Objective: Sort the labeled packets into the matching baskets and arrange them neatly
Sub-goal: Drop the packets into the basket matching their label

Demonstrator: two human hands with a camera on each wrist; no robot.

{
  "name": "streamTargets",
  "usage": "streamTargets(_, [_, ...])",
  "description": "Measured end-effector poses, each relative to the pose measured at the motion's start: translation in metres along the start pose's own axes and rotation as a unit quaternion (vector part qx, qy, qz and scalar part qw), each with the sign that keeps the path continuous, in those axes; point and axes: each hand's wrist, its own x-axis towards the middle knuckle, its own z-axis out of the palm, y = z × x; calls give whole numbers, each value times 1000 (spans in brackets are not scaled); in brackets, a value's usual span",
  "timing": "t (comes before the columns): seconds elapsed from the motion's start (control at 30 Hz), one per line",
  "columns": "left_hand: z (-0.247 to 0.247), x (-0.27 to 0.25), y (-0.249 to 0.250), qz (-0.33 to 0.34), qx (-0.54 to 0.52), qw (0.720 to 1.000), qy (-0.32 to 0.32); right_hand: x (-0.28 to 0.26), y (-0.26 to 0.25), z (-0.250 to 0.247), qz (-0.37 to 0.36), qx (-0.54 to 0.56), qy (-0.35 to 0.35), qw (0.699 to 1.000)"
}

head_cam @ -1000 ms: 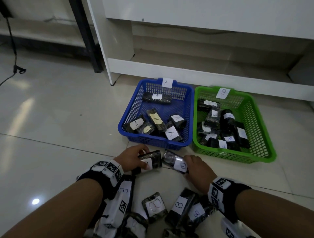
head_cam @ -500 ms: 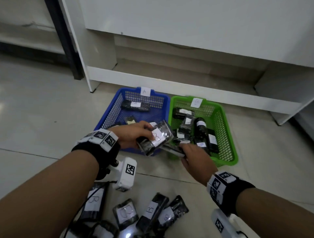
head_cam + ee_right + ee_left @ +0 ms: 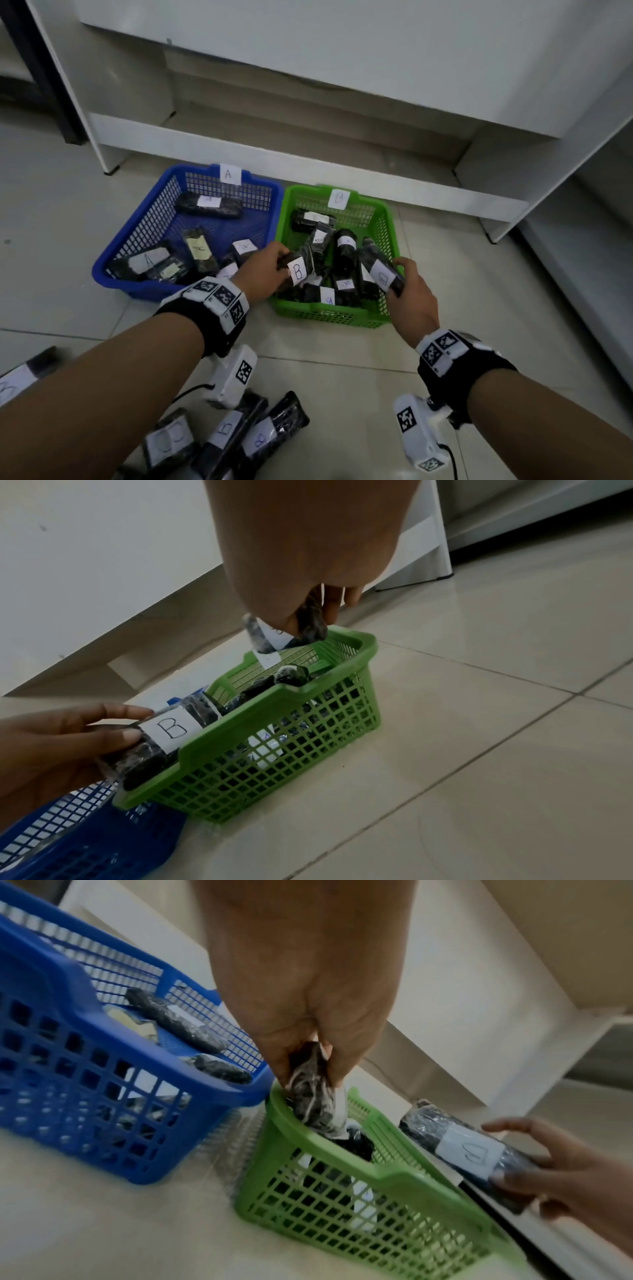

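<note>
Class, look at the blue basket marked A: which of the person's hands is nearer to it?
Left. The left hand holds a B packet just past the blue basket's right edge; the right hand is at the green basket's far side.

You have a blue basket point(image 3: 144, 222), a green basket point(image 3: 385, 222), and black packets point(image 3: 209, 205) with white labels.
</note>
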Motion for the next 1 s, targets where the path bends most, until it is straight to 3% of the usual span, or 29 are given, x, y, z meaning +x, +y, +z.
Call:
streamTargets(0.1, [14,6,4,47,75,996,-31,5,11,4,10,9,-18,1000])
streamTargets(0.37, [41,12,6,61,172,980,-78,10,17,17,36,55,-35,997])
streamTargets(0.6, [43,14,1,36,13,999,-16,12,6,21,25,121,-17,992])
streamTargets(0.8, [49,20,4,32,173,973,-148,13,14,35,20,94,-7,995])
streamTargets(0.93, [59,18,3,54,288,948,-122,13,23,43,17,31,-45,998])
streamTargets(1.0, [63,12,2,80,323,938,-98,9,26,49,11,-54,-71,996])
